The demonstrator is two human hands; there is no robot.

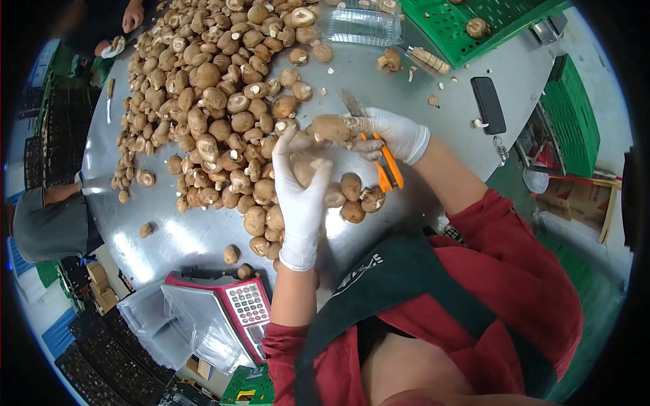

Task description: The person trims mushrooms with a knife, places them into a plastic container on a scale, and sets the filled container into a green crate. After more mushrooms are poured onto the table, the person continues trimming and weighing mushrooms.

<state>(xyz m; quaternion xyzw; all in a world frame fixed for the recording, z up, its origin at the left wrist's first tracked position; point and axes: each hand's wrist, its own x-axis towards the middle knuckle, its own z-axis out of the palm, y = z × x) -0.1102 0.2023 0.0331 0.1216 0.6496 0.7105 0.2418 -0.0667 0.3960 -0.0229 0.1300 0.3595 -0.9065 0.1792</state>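
Note:
My left hand [300, 203], in a white glove, is at the near edge of the mushroom heap, thumb and fingers apart. A brown mushroom [330, 128] is between my two hands, its stem end at my right fingertips. My gloved right hand [394, 134] is closed around an orange-handled knife [387, 166], whose metal blade points away from me past the mushroom. Just below the hands, a small group of mushrooms [352, 212] lies on the metal table [426, 196]. The large heap of shiitake mushrooms [210, 101] spreads to the left and away.
A green crate [467, 30] and clear plastic trays [359, 26] stand at the far side. On the right are a phone [488, 105] and a wooden-handled knife [430, 61]. A red scale [247, 304] is near left. Other people's hands [133, 16] show beyond the heap.

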